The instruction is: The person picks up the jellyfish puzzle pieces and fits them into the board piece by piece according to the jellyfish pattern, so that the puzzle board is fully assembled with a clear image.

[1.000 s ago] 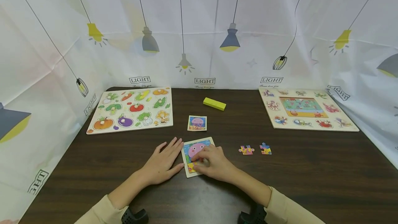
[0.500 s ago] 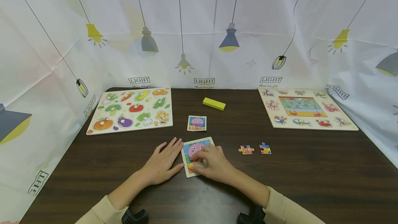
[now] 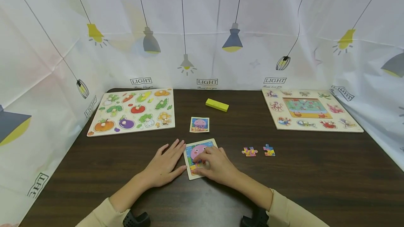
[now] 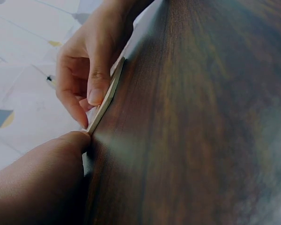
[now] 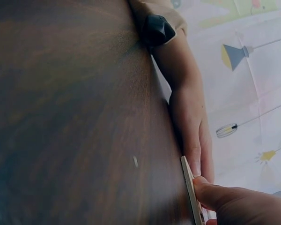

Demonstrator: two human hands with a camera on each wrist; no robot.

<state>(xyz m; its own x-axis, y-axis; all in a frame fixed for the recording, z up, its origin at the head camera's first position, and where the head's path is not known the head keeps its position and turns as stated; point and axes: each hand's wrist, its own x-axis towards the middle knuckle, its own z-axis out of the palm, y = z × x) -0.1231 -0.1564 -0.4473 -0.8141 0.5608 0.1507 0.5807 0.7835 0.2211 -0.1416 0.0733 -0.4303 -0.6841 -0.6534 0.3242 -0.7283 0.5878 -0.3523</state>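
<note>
A small jigsaw puzzle board [image 3: 190, 150] with a pale frame and a pink jellyfish picture lies flat on the dark table. My left hand [image 3: 165, 165] rests flat to its left, fingers spread, index fingertip and thumb tip touching the frame's left edge. Over the lower part of the board, my right hand [image 3: 216, 165] has thumb and fingers bent around a small yellow-and-pink jigsaw piece [image 3: 197, 165] at the picture's surface. The right hand covers the board's lower right part. In the left wrist view, the right thumb and fingertips come down onto the thin board [image 4: 107, 101].
Two loose jigsaw pieces, one pink-yellow [image 3: 250, 151] and one blue-yellow [image 3: 269, 150], lie to the right. Behind the board are a small jellyfish picture card [image 3: 199, 124] and a yellow block [image 3: 217, 105]. A vegetable board [image 3: 132, 111] and sea-animal board [image 3: 310, 110] stand farther back.
My right thumb and fingertips have shifted slightly left on the lower part of the board. The left hand and the loose pieces stay where they were.
</note>
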